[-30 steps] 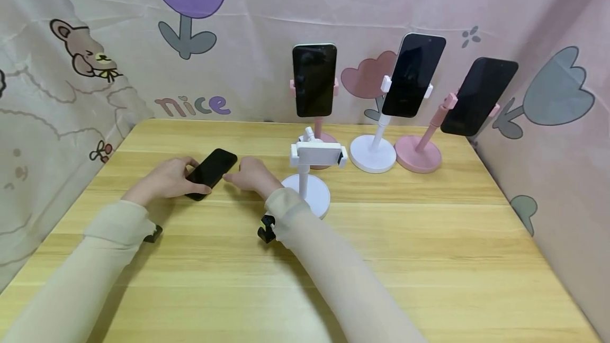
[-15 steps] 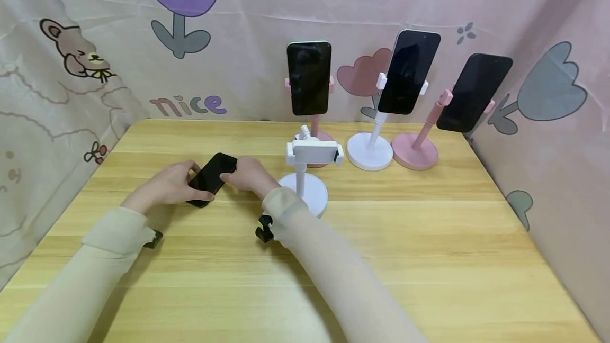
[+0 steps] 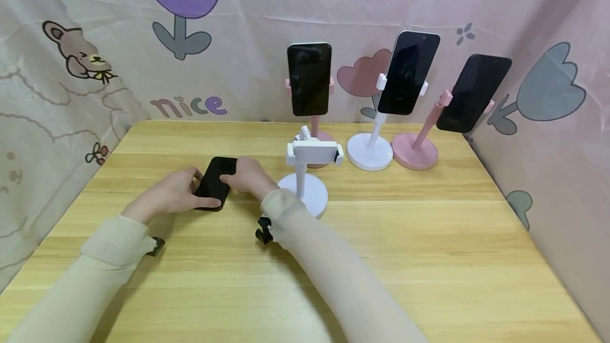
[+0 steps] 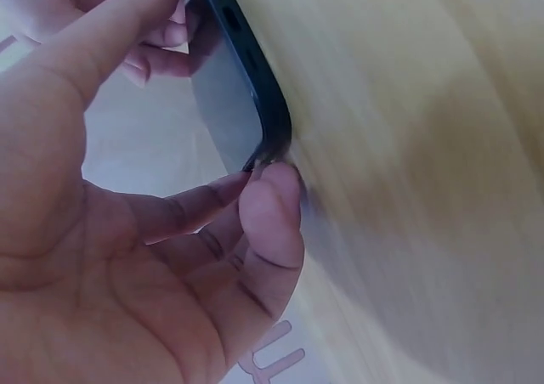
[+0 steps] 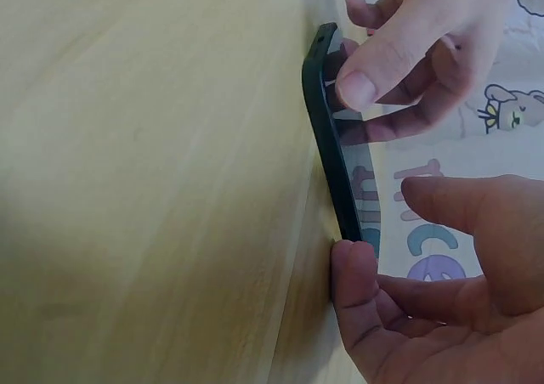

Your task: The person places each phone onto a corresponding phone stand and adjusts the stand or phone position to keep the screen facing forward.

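A black smartphone (image 3: pixel 212 187) lies screen up, close over the table at left of centre. My left hand (image 3: pixel 177 192) grips its near left part, the thumb along the bottom end and the fingers at the left side. In the left wrist view, curled fingertips meet a corner of the smartphone (image 4: pixel 265 116). My right hand (image 3: pixel 249 176) is at the far right end and covers part of it. The right wrist view shows that hand's curled fingertips at the end of the dark edge (image 5: pixel 331 159), with the thumb (image 5: pixel 438 199) raised apart over the screen side.
Beside my right forearm stands a white phone stand (image 3: pixel 314 153) with its holder bare. Behind it are a pink stand (image 3: pixel 323 139), a white stand (image 3: pixel 369 152) and another pink stand (image 3: pixel 414 152), each holding a dark phone. A printed curtain (image 3: pixel 257 68) borders the wooden table (image 3: pixel 429 258).
The smartphone has turned so its long side points more straight away from me, and has shifted slightly nearer. My left hand has moved a little right and nearer with it; the right hand now overlaps it.
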`<state>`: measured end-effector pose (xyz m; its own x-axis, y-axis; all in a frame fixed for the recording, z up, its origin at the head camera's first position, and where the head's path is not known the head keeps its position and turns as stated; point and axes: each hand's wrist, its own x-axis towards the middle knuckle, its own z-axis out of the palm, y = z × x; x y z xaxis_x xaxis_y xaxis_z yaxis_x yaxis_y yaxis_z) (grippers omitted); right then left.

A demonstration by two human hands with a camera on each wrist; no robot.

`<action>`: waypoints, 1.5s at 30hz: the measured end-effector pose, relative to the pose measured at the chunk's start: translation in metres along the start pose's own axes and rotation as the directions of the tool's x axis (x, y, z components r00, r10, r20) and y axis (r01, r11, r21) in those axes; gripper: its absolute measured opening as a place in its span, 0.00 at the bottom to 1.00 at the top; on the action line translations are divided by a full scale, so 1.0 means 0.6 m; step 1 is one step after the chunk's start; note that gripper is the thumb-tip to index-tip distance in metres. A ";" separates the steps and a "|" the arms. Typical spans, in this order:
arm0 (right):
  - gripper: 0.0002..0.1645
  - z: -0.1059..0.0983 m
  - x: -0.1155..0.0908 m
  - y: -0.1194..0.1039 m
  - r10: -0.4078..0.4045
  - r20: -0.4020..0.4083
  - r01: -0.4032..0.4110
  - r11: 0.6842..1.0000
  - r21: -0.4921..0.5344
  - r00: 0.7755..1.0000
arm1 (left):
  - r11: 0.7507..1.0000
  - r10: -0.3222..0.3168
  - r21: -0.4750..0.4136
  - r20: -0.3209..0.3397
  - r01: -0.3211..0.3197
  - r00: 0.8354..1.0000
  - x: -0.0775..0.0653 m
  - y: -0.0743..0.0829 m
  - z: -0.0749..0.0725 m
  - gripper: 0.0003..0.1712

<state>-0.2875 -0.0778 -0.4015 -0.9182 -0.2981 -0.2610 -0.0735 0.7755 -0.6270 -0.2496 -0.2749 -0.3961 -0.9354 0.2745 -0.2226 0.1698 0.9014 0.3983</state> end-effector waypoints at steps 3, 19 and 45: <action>0.27 0.002 0.000 0.000 0.006 0.003 -0.006 1.000 -0.004 1.000 | 1.000 0.007 0.000 0.011 -0.007 1.000 -0.005 0.005 0.002 0.52; 0.32 0.012 -0.001 -0.001 -0.039 -0.021 0.035 0.984 -0.174 0.999 | 0.999 0.050 -0.023 0.057 -0.049 0.997 -0.029 0.025 0.003 0.56; 0.37 0.035 -0.010 -0.027 -0.051 -0.106 0.002 0.910 -0.415 0.993 | 0.989 0.072 -0.135 0.125 -0.055 0.990 -0.073 0.008 0.001 0.43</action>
<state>-0.2727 -0.1001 -0.4052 -0.9494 -0.2763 -0.1494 -0.2304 0.9359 -0.2666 -0.2078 -0.2822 -0.3848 -0.8747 0.3784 -0.3028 0.1773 0.8314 0.5267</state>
